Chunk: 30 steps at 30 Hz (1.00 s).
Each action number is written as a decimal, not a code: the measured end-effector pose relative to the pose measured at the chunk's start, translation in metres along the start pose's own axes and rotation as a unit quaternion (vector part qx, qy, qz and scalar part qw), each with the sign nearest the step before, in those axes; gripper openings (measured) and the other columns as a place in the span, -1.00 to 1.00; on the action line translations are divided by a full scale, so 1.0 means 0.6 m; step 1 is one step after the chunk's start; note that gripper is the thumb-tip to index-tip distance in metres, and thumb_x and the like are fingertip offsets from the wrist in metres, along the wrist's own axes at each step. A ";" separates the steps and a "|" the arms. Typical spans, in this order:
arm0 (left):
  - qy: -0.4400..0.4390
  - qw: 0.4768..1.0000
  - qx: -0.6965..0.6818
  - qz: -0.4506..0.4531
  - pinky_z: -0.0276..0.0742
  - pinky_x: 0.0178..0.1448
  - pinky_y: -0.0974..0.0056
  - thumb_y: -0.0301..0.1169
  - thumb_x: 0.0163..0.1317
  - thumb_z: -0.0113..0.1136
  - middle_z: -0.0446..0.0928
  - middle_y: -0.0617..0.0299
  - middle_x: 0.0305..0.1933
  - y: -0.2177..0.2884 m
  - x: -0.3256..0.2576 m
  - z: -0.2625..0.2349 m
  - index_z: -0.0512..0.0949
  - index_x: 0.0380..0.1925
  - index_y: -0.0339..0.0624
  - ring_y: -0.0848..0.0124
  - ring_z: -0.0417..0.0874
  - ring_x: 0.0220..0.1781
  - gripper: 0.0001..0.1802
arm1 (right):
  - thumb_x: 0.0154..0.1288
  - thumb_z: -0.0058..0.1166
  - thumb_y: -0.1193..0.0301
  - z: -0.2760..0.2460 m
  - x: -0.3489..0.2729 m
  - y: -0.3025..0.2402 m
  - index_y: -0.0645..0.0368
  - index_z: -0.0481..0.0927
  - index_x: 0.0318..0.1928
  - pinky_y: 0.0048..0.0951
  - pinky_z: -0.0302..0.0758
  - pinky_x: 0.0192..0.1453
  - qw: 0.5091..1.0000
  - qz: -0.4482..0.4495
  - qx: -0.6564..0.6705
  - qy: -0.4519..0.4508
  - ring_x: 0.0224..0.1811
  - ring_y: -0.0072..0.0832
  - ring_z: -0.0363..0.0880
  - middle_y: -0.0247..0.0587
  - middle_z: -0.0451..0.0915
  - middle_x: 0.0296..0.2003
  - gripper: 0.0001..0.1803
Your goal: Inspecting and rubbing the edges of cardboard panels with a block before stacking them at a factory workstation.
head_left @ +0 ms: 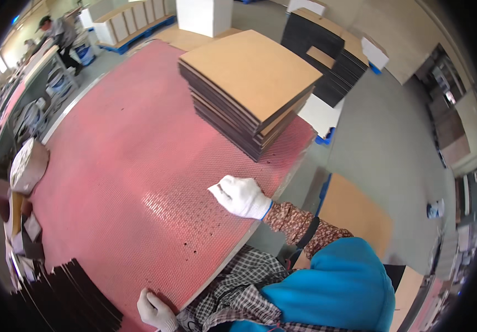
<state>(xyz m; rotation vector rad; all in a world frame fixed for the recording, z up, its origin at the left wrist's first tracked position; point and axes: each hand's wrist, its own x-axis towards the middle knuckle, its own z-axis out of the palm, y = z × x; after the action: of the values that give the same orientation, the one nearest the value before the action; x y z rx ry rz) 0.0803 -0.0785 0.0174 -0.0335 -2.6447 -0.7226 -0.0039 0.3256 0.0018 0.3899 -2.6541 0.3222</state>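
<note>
My right hand (pixel 243 197), in a white knit glove with a blue cuff edge, is over the red textured tabletop (pixel 111 160). Its fingers are closed, and a small white tip sticks out at the finger end; whether that is glove or a held scrap I cannot make out. My left hand (pixel 155 311), also in a white glove, rests at the table's near edge, its fingers mostly hidden. Beyond my right hand stands a tall stack of square boards (pixel 252 72), tan on top with dark edges. Small dark crumbs are scattered over the red surface near my right hand.
Dark thin sheets (pixel 66 296) stand at the lower left, below a whitish roll-like block (pixel 29 165). Black boards (pixel 327 52) are piled past the stack. A brown board (pixel 354 216) lies right of the table. Another person (pixel 61 36) works at the far left.
</note>
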 end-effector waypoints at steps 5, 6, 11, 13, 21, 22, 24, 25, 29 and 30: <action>-0.058 0.993 -0.060 -0.086 0.69 -0.03 0.13 -0.39 0.50 0.14 0.75 -0.02 -0.24 0.003 0.007 0.011 0.72 -0.12 -0.37 0.11 0.76 -0.22 -0.74 | 0.48 0.16 0.32 -0.018 0.008 0.004 0.18 0.64 -0.01 -0.37 0.51 -0.62 1.000 0.008 0.015 0.016 -0.53 -0.38 0.56 -0.27 0.50 -0.39 -0.78; -0.066 0.983 -0.089 -0.148 0.69 -0.03 0.14 -0.38 0.50 0.14 0.75 -0.04 -0.24 0.005 0.008 0.014 0.72 -0.13 -0.39 0.12 0.76 -0.22 -0.73 | 0.48 0.16 0.32 -0.015 0.010 0.005 0.18 0.64 -0.01 -0.37 0.51 -0.62 1.000 0.007 0.014 0.017 -0.53 -0.38 0.56 -0.27 0.50 -0.39 -0.78; -0.015 0.998 -0.028 -0.051 0.70 0.00 0.16 -0.36 0.50 0.16 0.75 -0.11 -0.18 0.003 0.005 0.016 0.71 -0.09 -0.44 0.13 0.76 -0.19 -0.70 | 0.54 0.06 0.27 -0.001 -0.002 0.010 0.10 0.62 0.03 -0.32 0.55 -0.59 0.999 0.023 0.039 -0.007 -0.50 -0.36 0.60 -0.24 0.54 -0.36 -0.76; -0.006 0.998 -0.038 -0.050 0.69 0.02 0.16 -0.36 0.50 0.16 0.75 -0.11 -0.17 -0.007 0.009 0.013 0.71 -0.09 -0.43 0.13 0.76 -0.16 -0.70 | 0.58 -0.02 0.24 0.002 -0.002 0.008 0.08 0.60 0.08 -0.29 0.59 -0.56 0.997 0.042 0.054 -0.035 -0.50 -0.34 0.63 -0.22 0.58 -0.31 -0.73; -0.008 0.993 -0.086 -0.085 0.63 0.02 0.17 -0.43 0.50 0.08 0.72 -0.09 -0.21 -0.047 0.010 0.036 0.67 -0.15 -0.42 0.11 0.75 -0.16 -0.75 | 0.58 -0.02 0.14 -0.001 0.019 -0.002 0.11 0.59 -0.13 -0.16 0.66 -0.36 0.996 0.067 0.048 -0.023 -0.30 -0.22 0.72 -0.11 0.63 -0.39 -0.69; -0.007 0.996 -0.065 -0.068 0.63 0.02 0.17 -0.43 0.50 0.09 0.72 -0.08 -0.20 -0.039 0.017 0.030 0.67 -0.15 -0.42 0.13 0.75 -0.16 -0.75 | 0.58 -0.02 0.14 -0.003 0.015 -0.008 0.11 0.59 -0.13 -0.16 0.66 -0.36 0.997 0.062 0.053 -0.014 -0.30 -0.22 0.72 -0.11 0.63 -0.39 -0.69; 0.003 0.996 -0.077 -0.043 0.63 0.00 0.17 -0.43 0.48 0.11 0.72 -0.07 -0.22 -0.026 0.022 0.033 0.68 -0.15 -0.41 0.12 0.75 -0.19 -0.76 | 0.61 -0.05 0.09 -0.011 0.008 -0.006 0.14 0.59 -0.17 -0.06 0.66 -0.20 0.925 0.233 0.296 0.039 -0.29 -0.10 0.70 -0.05 0.66 -0.35 -0.62; 0.002 0.997 -0.074 -0.036 0.63 0.00 0.17 -0.43 0.47 0.13 0.72 -0.06 -0.23 -0.025 0.020 0.029 0.68 -0.15 -0.39 0.12 0.75 -0.19 -0.77 | 0.62 -0.05 0.09 -0.031 -0.003 0.000 0.18 0.59 -0.21 -0.02 0.64 -0.09 0.914 0.263 0.310 0.022 -0.25 -0.01 0.69 -0.01 0.68 -0.32 -0.59; -0.029 0.996 -0.065 -0.052 0.63 -0.03 0.19 -0.42 0.44 0.16 0.72 -0.05 -0.23 0.001 0.035 0.029 0.69 -0.15 -0.36 0.14 0.75 -0.22 -0.78 | 0.65 -0.06 0.27 -0.152 -0.056 0.058 0.24 0.62 -0.07 -0.30 0.58 -0.18 0.859 0.225 0.310 0.341 -0.29 -0.40 0.63 -0.21 0.64 -0.34 -0.70; -0.061 0.993 -0.072 -0.068 0.63 -0.05 0.19 -0.41 0.44 0.16 0.72 -0.05 -0.24 0.014 0.045 0.027 0.69 -0.14 -0.36 0.18 0.75 -0.24 -0.78 | 0.66 -0.05 0.26 -0.157 -0.072 0.108 0.27 0.61 0.00 -0.35 0.55 -0.15 0.794 0.326 0.360 0.365 -0.27 -0.45 0.59 -0.24 0.61 -0.31 -0.68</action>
<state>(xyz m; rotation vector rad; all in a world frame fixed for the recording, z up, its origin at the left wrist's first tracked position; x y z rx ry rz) 0.0503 -0.0654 0.0189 0.0639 -2.7261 -0.9855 0.0492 0.4221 0.0542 -0.4104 -1.7071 1.3948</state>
